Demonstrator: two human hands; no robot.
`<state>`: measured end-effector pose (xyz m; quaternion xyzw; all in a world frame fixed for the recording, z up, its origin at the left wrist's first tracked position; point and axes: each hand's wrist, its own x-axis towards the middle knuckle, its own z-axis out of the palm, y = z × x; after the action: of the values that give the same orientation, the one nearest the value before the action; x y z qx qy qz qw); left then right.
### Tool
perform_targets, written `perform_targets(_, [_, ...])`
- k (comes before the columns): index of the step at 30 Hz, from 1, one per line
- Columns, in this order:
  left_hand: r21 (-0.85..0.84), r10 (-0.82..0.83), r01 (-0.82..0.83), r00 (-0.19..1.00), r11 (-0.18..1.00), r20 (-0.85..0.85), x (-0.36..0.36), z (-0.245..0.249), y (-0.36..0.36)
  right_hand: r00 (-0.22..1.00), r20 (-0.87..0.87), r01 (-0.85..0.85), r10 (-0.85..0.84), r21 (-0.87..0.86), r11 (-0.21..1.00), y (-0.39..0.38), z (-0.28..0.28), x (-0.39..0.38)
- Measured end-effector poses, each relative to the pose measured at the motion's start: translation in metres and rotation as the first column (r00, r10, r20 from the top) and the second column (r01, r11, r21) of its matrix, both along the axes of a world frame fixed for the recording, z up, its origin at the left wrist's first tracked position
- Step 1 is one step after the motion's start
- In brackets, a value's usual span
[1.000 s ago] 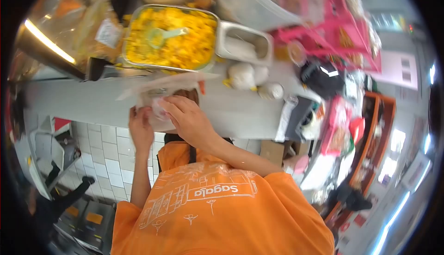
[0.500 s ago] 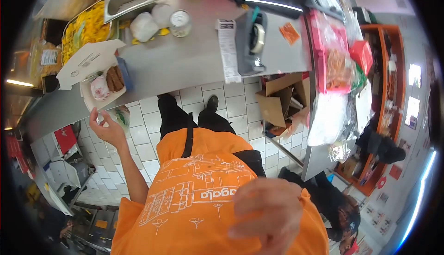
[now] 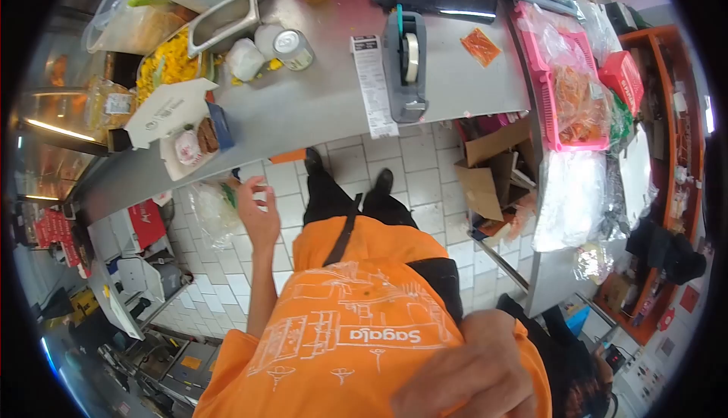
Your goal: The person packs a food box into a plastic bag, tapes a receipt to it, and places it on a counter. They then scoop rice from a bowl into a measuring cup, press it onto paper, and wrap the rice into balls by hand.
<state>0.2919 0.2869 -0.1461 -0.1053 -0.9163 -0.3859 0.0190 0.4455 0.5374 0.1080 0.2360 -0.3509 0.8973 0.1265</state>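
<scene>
The yellow food was in a pan at the far left. Just in front of it, the open food box sat near the edge of the gray table. Its lid was tipped back, and a white and pink bundle lay inside, next to some brown food. A clear bag was lower down, past the table's edge. A metal tin was behind a round white bundle. The left hand was up in the air near the box, apart from it, with its fingers bent and spread and nothing in them. Next came a can, a long paper slip and a gray tape holder right beside the slip. The right hand was in front of the orange shirt. Its fingers were bent and blurry, so I could not tell if they pinched anything. An orange packet lay flat on the table, and a pink basket was farther right, with bagged things in it.
</scene>
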Motion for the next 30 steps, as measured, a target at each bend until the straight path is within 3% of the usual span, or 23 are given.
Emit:
perform_targets(1, [0.019, -0.005, 0.004, 0.999, 1.0, 0.042, 0.0, -0.004, 0.001, 0.999, -0.033, 0.006, -0.006, -0.012, 1.0, 0.001, 0.0, 0.006])
perform_targets(3, [0.066, -0.025, 0.02, 0.996, 0.998, 0.088, 0.0, -0.009, 0.005, 0.956, -0.057, -0.292, 0.287, -0.242, 0.925, 0.001, -0.002, 0.017])
perform_targets(4, [0.071, -0.034, 0.028, 0.995, 0.997, 0.092, 0.0, -0.009, 0.008, 0.906, -0.181, -0.418, 0.382, -0.253, 0.872, 0.007, -0.008, 0.006])
perform_targets(8, [0.048, -0.095, 0.09, 0.989, 0.995, 0.111, 0.007, -0.006, 0.018, 0.909, -0.214, -0.414, 0.358, -0.356, 0.838, 0.002, -0.008, 0.016])
perform_targets(10, [0.059, -0.105, 0.098, 0.986, 0.993, 0.126, 0.009, -0.006, 0.019, 0.848, -0.161, -0.517, 0.506, -0.465, 0.719, 0.006, -0.005, 0.027])
perform_targets(13, [0.021, -0.115, 0.113, 0.986, 0.993, 0.124, 0.01, -0.003, 0.025, 0.829, -0.187, -0.528, 0.527, -0.574, 0.626, 0.0, 0.002, 0.031])
perform_targets(17, [-0.032, -0.161, 0.164, 0.983, 0.986, 0.087, 0.012, 0.005, 0.034, 0.82, -0.239, -0.55, 0.52, -0.582, 0.599, -0.005, -0.003, 0.036])
perform_targets(19, [0.048, -0.154, 0.15, 0.985, 0.988, 0.082, 0.01, -0.001, 0.037, 0.851, -0.198, -0.489, 0.486, -0.636, 0.597, -0.01, -0.003, 0.036])
perform_targets(25, [0.064, -0.162, 0.155, 0.979, 0.986, 0.121, 0.015, -0.004, 0.038, 0.836, -0.349, -0.545, 0.423, -0.623, 0.561, -0.011, -0.006, 0.019])
perform_targets(29, [0.028, -0.165, 0.163, 0.978, 0.986, 0.126, 0.012, -0.005, 0.037, 0.902, -0.217, -0.423, 0.374, -0.619, 0.661, -0.026, -0.008, 0.035])
perform_targets(30, [0.038, -0.153, 0.149, 0.98, 0.988, 0.124, 0.012, -0.01, 0.034, 0.973, -0.087, -0.23, 0.213, -0.4, 0.887, -0.01, -0.005, 0.028])
